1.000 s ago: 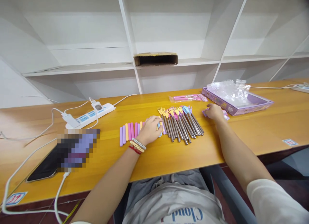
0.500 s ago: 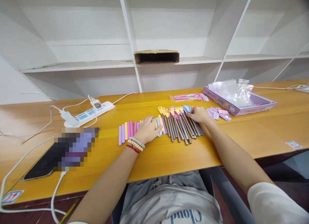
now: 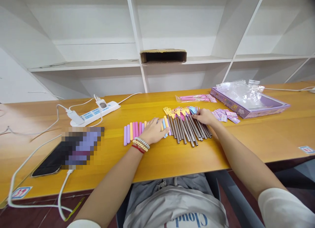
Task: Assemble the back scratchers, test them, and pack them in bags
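Several metal sticks (image 3: 185, 129) with coloured hand-shaped tops lie side by side on the wooden table (image 3: 172, 155). To their left is a row of pastel sleeves (image 3: 133, 132). My left hand (image 3: 154, 131) lies flat on the right end of that row, fingers spread over a blue sleeve (image 3: 164, 124) and its neighbours. My right hand (image 3: 205, 116) rests on the right side of the sticks. Its fingertips pinch the blue-topped stick (image 3: 192, 110) near its top.
Small purple cards (image 3: 225, 115) lie just right of my right hand. Behind them are a purple box (image 3: 261, 108) holding clear bags and a pink packet (image 3: 194, 98). A power strip (image 3: 94, 114), white cables and a phone (image 3: 48, 163) occupy the left side. White shelves stand behind.
My right hand has come left from the purple cards to the tops of the sticks. My left hand has flattened onto the sleeves. The view has shifted slightly.
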Tool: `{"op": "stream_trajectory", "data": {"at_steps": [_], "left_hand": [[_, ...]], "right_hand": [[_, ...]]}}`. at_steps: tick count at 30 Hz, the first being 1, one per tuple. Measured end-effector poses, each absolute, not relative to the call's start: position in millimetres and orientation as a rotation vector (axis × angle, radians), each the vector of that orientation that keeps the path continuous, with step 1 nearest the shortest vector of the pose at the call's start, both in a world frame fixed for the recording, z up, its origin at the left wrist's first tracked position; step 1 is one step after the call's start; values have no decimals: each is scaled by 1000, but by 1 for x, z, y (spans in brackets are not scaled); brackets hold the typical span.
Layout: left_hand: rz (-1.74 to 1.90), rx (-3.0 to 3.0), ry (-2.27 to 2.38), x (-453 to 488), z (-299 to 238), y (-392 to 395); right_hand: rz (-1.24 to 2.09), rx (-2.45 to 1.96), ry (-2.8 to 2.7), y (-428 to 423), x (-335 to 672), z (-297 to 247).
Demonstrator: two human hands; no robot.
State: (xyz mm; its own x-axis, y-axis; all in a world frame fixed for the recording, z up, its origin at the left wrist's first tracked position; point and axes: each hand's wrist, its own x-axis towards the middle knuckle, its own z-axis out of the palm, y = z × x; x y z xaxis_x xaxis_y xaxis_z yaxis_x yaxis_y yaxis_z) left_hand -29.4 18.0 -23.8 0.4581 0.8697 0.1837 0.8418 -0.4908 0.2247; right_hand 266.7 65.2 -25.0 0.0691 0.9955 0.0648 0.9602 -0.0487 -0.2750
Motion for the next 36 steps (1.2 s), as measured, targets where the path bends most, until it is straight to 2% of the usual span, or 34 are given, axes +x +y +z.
{"op": "stream_trajectory", "data": {"at_steps": [36], "left_hand": [[478, 2616, 1266, -37, -26, 26]], "right_hand": [[222, -2069, -1960, 62, 264, -22]]}}
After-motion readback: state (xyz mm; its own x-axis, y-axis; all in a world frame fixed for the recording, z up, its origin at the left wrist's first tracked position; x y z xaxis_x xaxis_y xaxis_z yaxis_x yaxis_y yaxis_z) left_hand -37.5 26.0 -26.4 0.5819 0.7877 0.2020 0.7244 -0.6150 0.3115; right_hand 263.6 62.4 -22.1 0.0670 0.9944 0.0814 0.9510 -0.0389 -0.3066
